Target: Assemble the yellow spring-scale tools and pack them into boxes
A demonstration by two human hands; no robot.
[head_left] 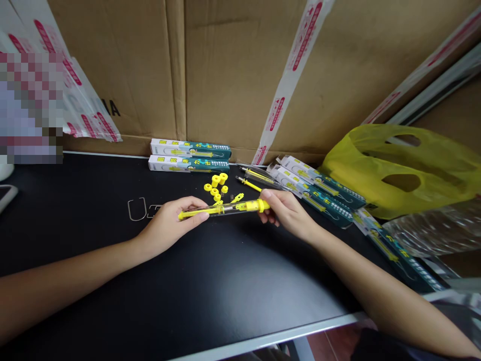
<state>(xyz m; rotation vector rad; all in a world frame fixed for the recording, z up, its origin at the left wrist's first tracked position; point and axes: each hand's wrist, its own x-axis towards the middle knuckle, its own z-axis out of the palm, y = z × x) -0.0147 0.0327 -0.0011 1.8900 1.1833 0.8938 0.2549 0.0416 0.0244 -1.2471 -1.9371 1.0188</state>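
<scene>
My left hand [173, 223] and my right hand [283, 210] hold the two ends of a long clear tube with yellow parts [225, 208], level just above the black table [210, 286]. The left fingers pinch its thin yellow end, and the right fingers wrap the yellow cap end. Just behind the tube lie several small yellow caps [216, 184] and a small spring. Two more yellow-tipped rods [252, 179] lie to the right of the caps.
Two teal-and-white boxes [190, 156] lie against the cardboard wall [225, 65]. More such boxes [319, 189] fan out at the right, running toward the table's front edge. A yellow plastic bag [406, 170] and clear plastic wrap [432, 233] sit far right.
</scene>
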